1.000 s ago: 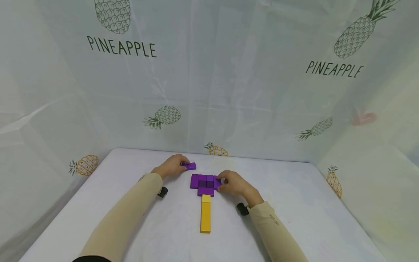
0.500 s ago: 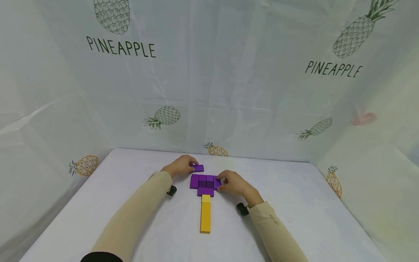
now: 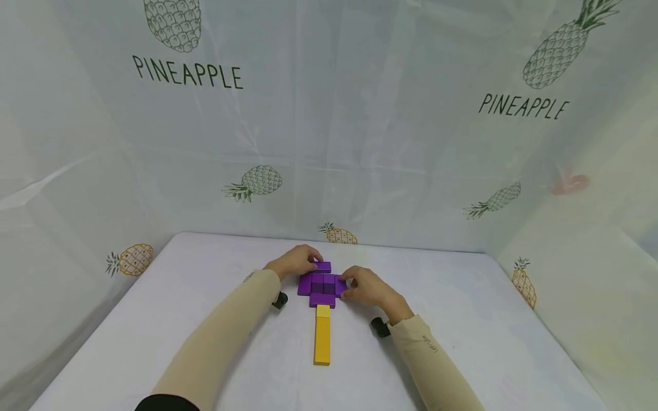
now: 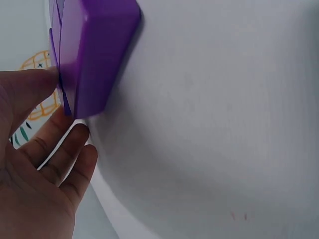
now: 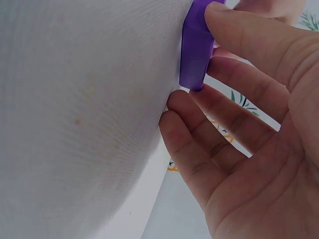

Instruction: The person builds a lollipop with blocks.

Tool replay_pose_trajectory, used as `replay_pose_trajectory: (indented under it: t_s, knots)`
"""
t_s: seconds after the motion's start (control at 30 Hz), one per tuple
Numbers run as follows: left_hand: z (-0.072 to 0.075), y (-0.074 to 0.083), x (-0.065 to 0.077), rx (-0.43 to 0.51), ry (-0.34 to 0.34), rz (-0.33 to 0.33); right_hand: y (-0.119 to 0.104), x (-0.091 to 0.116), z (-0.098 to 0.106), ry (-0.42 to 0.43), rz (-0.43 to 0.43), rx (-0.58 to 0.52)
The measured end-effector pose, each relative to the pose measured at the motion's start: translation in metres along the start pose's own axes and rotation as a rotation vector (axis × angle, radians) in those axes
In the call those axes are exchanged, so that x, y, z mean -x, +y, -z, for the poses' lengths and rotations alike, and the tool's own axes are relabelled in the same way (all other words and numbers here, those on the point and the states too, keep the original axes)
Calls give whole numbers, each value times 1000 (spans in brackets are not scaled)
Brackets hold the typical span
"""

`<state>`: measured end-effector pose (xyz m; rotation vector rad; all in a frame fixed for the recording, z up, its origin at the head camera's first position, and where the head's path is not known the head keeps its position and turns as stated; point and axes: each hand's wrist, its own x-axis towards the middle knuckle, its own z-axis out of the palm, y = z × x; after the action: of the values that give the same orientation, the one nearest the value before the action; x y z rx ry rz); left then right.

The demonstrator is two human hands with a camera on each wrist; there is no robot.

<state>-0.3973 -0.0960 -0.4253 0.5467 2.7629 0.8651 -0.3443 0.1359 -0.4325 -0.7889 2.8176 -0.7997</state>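
In the head view my left hand [image 3: 294,261] pinches a purple block [image 3: 323,267] by its left end, just behind a group of purple blocks [image 3: 323,281]. The left wrist view shows the thumb close against purple pieces [image 4: 97,59] and the other fingers loosely bent. My right hand [image 3: 366,287] pinches the purple block at the right end of the row [image 3: 340,286], thumb in front and index finger behind. In the right wrist view that block [image 5: 195,57] sits between thumb and fingers, the lower fingertips on the cloth. One purple block [image 3: 322,301] lies crosswise in front of the row.
A yellow strip [image 3: 322,341] runs toward me from the purple pieces, with a smaller yellow block [image 3: 323,311] at its far end. All lie on a white tabletop [image 3: 247,365]. A pineapple-printed curtain [image 3: 354,142] hangs behind the far edge and along both sides.
My left hand has moved right and slightly nearer, carrying its purple block from the far left to just behind the row. My right hand has stayed at the right-end block.
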Motion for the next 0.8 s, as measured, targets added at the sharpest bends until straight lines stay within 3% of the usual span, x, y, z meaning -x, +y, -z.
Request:
replay_pose_trajectory:
  t_s: [0.8]
  knots:
    - [-6,13,4,-10,-20,37,0,2,1,-7,11,-16]
